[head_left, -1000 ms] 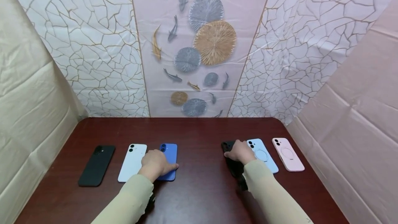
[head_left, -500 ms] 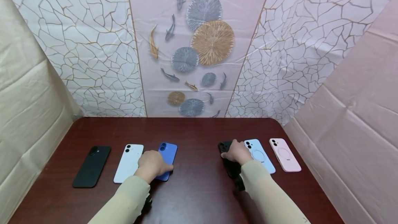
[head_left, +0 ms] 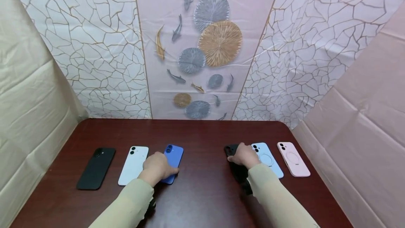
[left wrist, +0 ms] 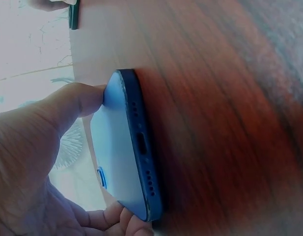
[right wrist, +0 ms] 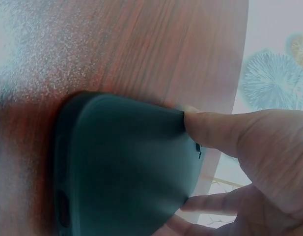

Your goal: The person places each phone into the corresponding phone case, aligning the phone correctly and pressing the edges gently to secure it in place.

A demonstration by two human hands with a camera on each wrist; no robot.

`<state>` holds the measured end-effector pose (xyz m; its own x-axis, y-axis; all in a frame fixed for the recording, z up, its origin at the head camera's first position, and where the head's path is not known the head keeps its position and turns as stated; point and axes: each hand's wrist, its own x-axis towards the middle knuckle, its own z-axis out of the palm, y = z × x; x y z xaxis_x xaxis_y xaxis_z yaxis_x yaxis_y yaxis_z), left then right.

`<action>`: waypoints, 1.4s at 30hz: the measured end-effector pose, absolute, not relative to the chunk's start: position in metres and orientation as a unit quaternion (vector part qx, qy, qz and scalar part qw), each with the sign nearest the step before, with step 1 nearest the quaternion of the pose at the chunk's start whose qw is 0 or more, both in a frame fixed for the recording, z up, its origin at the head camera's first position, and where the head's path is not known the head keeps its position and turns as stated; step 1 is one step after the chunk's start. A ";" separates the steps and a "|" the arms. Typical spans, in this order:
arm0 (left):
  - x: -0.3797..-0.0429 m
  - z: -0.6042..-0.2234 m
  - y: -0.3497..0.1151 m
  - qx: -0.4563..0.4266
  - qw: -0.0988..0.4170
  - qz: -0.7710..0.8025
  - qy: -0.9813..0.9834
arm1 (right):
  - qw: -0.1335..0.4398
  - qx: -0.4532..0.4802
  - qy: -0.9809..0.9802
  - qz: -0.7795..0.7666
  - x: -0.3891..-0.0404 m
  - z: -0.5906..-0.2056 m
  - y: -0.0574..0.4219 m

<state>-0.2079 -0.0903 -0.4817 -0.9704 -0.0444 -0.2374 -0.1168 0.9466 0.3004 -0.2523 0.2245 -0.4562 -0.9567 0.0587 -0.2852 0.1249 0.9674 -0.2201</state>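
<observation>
A blue phone (head_left: 173,156) lies back up on the table, and my left hand (head_left: 157,166) grips it by its two long sides. In the left wrist view the thumb (left wrist: 82,101) is on one edge of the blue phone (left wrist: 119,147) and the fingers on the other, its charging port facing the camera. My right hand (head_left: 245,155) holds a black phone or case (head_left: 235,170) across its width, covering part of it. In the right wrist view its thumb (right wrist: 210,129) presses one side of the black back (right wrist: 126,167), fingers on the opposite side.
Left of my left hand lie a white phone (head_left: 131,166) and a black phone (head_left: 96,168). Right of my right hand are a light blue phone case (head_left: 269,159) and a pink one (head_left: 293,159), each with a ring. A patterned cloth (head_left: 196,45) hangs behind the dark red table (head_left: 202,200).
The blue phone has turned slightly clockwise in my left hand, its top now leaning right. My right hand stays on the black one. The head view shifted a little left and back.
</observation>
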 end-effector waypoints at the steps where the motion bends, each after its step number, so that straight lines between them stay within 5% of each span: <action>1: -0.208 -0.482 -0.090 -0.040 0.111 0.158 0.980 | 0.136 0.046 0.983 -0.115 -0.253 -0.455 0.225; 32: -0.205 -0.478 -0.100 0.004 0.068 0.267 0.961 | 0.087 0.010 0.976 -0.197 -0.253 -0.457 0.234; 42: -0.201 -0.481 -0.111 0.028 0.104 0.401 0.910 | 0.102 0.018 0.955 -0.278 -0.255 -0.459 0.241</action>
